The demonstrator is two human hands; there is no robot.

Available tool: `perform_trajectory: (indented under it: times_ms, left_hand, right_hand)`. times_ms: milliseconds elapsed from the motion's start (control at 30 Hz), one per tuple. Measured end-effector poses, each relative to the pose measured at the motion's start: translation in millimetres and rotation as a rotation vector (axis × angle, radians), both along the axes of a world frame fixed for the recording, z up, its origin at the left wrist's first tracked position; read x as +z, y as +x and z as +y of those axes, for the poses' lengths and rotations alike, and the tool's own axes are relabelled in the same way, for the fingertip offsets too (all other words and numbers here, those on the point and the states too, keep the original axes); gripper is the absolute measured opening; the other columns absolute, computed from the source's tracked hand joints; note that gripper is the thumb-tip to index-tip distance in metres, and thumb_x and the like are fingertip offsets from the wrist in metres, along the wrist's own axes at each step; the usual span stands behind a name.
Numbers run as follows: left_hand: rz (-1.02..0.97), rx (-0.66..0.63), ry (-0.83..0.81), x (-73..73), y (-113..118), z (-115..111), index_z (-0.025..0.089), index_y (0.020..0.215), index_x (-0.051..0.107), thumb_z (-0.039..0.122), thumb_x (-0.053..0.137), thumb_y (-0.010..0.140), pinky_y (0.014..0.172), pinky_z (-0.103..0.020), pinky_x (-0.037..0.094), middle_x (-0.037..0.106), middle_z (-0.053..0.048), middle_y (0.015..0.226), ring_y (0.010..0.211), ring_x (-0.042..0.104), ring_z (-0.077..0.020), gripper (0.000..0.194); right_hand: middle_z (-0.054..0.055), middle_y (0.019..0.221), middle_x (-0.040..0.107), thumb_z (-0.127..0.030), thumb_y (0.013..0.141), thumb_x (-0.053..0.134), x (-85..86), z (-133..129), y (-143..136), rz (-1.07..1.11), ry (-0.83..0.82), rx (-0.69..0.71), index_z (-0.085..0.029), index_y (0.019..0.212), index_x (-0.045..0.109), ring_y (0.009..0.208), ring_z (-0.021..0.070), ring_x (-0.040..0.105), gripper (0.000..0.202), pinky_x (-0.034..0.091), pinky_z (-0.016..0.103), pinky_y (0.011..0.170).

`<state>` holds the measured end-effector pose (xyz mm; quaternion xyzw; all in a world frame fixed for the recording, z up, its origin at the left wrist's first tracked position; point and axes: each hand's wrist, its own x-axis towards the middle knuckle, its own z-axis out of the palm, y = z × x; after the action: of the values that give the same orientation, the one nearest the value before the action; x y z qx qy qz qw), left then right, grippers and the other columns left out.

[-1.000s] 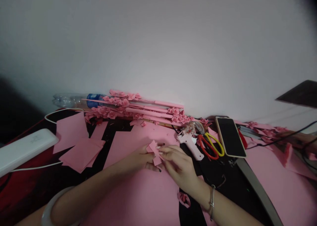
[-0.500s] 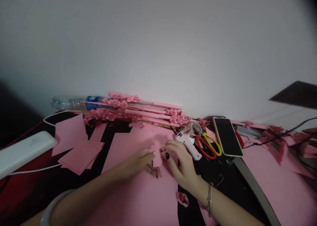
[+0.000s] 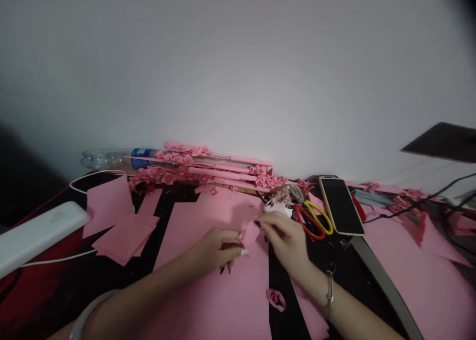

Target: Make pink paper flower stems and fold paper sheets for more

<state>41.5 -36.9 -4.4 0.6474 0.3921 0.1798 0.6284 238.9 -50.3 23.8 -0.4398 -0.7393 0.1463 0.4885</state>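
Pinching small pink paper piece (image 3: 252, 234) with left hand (image 3: 214, 252) and right hand (image 3: 288, 238) (from opposite sides), above pink sheet (image 3: 223, 300).

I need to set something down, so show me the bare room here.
Bare: the large pink sheet between the left forearm and right forearm; mostly, the dark tabletop between right forearm and gray strip. Crowded: along the wall, with paper flowers, scissors and phone.
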Motion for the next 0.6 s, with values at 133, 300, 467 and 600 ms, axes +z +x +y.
perform_trajectory:
  times_ms: [133, 300, 467, 600]
  left_hand:
    - [-0.083, 0.025, -0.042, -8.1, 0, 0, 0.015, 0.114, 0.063, 0.027, 0.054, 0.082, 0.042, -0.020, 0.038, 0.068, -0.001, 0.076, 0.042, 0.045, -0.0064, 0.035]
    - [-0.058, -0.003, 0.012, -6.1, -1, -1, 0.014, 0.079, 0.065, 0.026, 0.052, 0.082, 0.041, -0.019, 0.038, 0.068, -0.002, 0.071, 0.041, 0.046, -0.0062, 0.018]
    - [0.021, -0.017, 0.069, 1.4, -2, 0, 0.016, 0.063, 0.056, 0.028, 0.054, 0.082, 0.040, -0.019, 0.034, 0.059, 0.002, 0.055, 0.039, 0.043, -0.0071, 0.023]
    - [0.113, -0.025, 0.301, 3.4, -6, 2, 0.017, 0.062, 0.055, 0.025, 0.052, 0.085, 0.048, -0.021, 0.036, 0.057, 0.003, 0.057, 0.049, 0.048, -0.0092, 0.024]
  right_hand:
    - [0.004, 0.084, 0.076, -0.017, 0.088, 0.057, 14.3, 22, 49, -0.064, 0.070, -0.357, -0.022, 0.102, 0.075, 0.066, 0.0172, 0.070, 0.023, 0.057, 0.030, 0.065]
    - [0.010, 0.109, 0.074, -0.023, 0.092, 0.051, 11.6, 39, 112, -0.252, 0.180, -0.644, -0.017, 0.114, 0.072, 0.097, 0.0251, 0.071, 0.031, 0.056, 0.039, 0.087]
    - [0.017, 0.133, 0.061, -0.024, 0.089, 0.050, 2.9, 45, 131, -0.516, 0.052, -0.675, -0.012, 0.122, 0.066, 0.118, 0.0329, 0.060, 0.038, 0.050, 0.047, 0.097]
    - [0.017, 0.122, 0.067, -0.026, 0.090, 0.049, 18.4, 36, 112, -0.479, 0.104, -0.713, -0.012, 0.121, 0.065, 0.108, 0.0309, 0.065, 0.038, 0.052, 0.043, 0.088]
